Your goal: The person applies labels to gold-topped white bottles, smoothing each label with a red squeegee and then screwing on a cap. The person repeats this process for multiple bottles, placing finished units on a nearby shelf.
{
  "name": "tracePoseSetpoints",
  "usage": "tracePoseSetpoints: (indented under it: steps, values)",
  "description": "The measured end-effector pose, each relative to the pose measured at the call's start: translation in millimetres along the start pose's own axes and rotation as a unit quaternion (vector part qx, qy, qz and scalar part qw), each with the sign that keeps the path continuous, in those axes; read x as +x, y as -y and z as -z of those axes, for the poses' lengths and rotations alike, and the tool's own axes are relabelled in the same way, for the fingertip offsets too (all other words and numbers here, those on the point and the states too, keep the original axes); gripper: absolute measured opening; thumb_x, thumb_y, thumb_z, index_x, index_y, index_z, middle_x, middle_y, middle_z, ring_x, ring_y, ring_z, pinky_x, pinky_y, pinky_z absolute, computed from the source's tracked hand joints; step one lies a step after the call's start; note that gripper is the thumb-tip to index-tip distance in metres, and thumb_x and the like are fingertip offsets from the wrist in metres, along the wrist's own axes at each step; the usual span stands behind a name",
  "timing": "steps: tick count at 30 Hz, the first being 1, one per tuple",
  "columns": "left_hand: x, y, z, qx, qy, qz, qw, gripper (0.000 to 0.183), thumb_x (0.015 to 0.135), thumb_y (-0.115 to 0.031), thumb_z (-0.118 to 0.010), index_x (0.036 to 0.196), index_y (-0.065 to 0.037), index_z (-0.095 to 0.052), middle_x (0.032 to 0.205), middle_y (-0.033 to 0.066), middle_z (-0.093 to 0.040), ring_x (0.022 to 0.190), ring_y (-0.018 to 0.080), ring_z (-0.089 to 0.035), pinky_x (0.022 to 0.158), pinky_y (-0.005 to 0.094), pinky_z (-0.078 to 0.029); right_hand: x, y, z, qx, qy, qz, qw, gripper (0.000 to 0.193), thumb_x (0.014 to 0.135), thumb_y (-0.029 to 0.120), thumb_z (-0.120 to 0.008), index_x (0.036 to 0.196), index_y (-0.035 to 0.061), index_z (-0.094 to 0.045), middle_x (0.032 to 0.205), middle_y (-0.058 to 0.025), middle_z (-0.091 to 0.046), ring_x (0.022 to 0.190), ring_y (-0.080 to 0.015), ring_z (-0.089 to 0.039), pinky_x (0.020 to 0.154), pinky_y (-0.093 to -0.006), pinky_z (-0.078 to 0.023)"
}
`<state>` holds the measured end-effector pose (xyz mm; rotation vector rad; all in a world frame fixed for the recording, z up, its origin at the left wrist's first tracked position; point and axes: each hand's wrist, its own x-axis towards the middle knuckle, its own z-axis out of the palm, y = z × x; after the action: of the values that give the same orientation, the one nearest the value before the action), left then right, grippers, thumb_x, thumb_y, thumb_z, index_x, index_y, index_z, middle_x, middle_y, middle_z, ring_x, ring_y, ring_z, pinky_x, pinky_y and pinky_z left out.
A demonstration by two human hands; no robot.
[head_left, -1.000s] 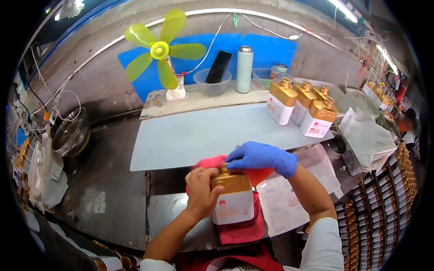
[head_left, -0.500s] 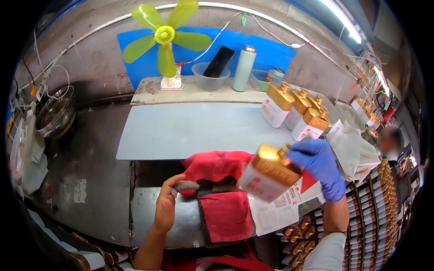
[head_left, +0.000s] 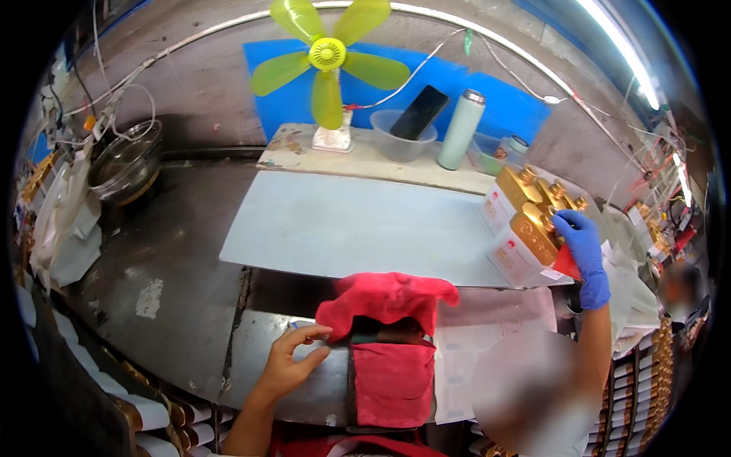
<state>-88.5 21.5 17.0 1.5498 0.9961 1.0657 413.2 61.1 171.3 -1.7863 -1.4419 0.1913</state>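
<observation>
Right hand point(head_left: 581, 244), in a blue glove, has its fingers closed in a pinch at the neck of the front bottle point(head_left: 524, 242), white with a gold shoulder. A red scrap point(head_left: 566, 263) hangs beneath the same hand, seemingly tucked in its grip. Left hand point(head_left: 295, 364), bare, is half open over the metal bench point(head_left: 255, 346), fingers curled and thumb apart; a bit of blue point(head_left: 292, 325) shows by a finger, but I cannot tell whether it holds anything. Its fingertips are at the edge of the pink cloth point(head_left: 388, 295), touching or just short of it.

The front bottle is at the right end of the grey board point(head_left: 358, 221), close beside the other bottles point(head_left: 512, 194). Its base looks to be down on the board, though blur keeps me from being sure. At least 4 gold tops show in this group; the glove may hide more.

The bottles behind stand upright, so their placing looks done. The front bottle seems all but placed: what is left with it is the grip, not yet released. Racked bottles point(head_left: 624, 381) fill the lower right; whether they are finished or waiting, the view does not show. The pink pad point(head_left: 392, 385) lies between the left hand and the white paper point(head_left: 457, 327).
</observation>
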Motion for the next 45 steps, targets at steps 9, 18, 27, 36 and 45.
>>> tracePoseSetpoints:
  steps: [9, 18, 27, 36, 45]
  values:
    - [-22, -18, 3, 0.092, 0.023, -0.047, 0.994, 0.03, 0.085, -0.016, -0.066, 0.113, -0.006, -0.062, 0.105, 0.0102, -0.064, 0.091, 0.0214, -0.059, 0.085, 0.0334, -0.045, -95, 55, -1, 0.105, 0.108, 0.03, 0.988, 0.013, 0.088, 0.005, -0.056, 0.095, -0.0039, -0.064, 0.085, -0.0057, -0.065, 0.076, -0.0114, -0.058, 0.069, -0.0249, -0.045]
    - [-195, -130, 90, 0.366, -0.334, 0.031, 0.868, 0.03, 0.078, -0.022, -0.072, 0.105, -0.012, -0.065, 0.099, 0.0157, -0.06, 0.091, 0.0317, -0.057, 0.082, 0.0386, -0.047, -156, 194, -134, 0.062, 0.377, 0.36, 0.851, 0.01, 0.077, 0.002, -0.06, 0.083, -0.0033, -0.065, 0.066, -0.0097, -0.063, 0.062, -0.0153, -0.061, 0.061, -0.0248, -0.045]
    - [-504, -201, 190, 0.548, -0.823, 0.141, 0.058, 0.086, 0.07, -0.019, -0.079, 0.139, -0.008, -0.029, 0.12, 0.0225, -0.052, 0.112, 0.0418, -0.046, 0.096, 0.0483, -0.033, -184, 251, -164, 0.13, 0.422, 0.433, 0.786, 0.013, 0.078, 0.007, -0.061, 0.081, -0.0038, -0.067, 0.061, -0.0112, -0.063, 0.054, -0.0174, -0.061, 0.055, -0.0266, -0.046]
    - [-673, -180, 209, 0.467, -0.868, 0.116, 0.125, 0.049, 0.07, -0.015, -0.082, 0.109, 0.004, -0.058, 0.098, 0.0129, -0.066, 0.088, 0.0205, -0.061, 0.081, 0.0347, -0.05, -213, 267, -156, 0.101, 0.427, 0.458, 0.773, 0.009, 0.078, 0.013, -0.069, 0.083, 0.0057, -0.07, 0.071, -0.0098, -0.065, 0.058, -0.0211, -0.06, 0.057, -0.028, -0.047]
    - [-485, -142, 116, 0.295, -0.748, -0.115, 0.584, 0.064, 0.072, -0.008, -0.076, 0.128, 0.004, -0.046, 0.118, 0.0129, -0.057, 0.104, 0.0218, -0.055, 0.092, 0.0347, -0.044, -213, 218, -138, 0.097, 0.455, 0.436, 0.77, 0.015, 0.083, 0.022, -0.065, 0.092, 0.0107, -0.07, 0.076, -0.0116, -0.064, 0.066, -0.0289, -0.062, 0.063, -0.0346, -0.05]
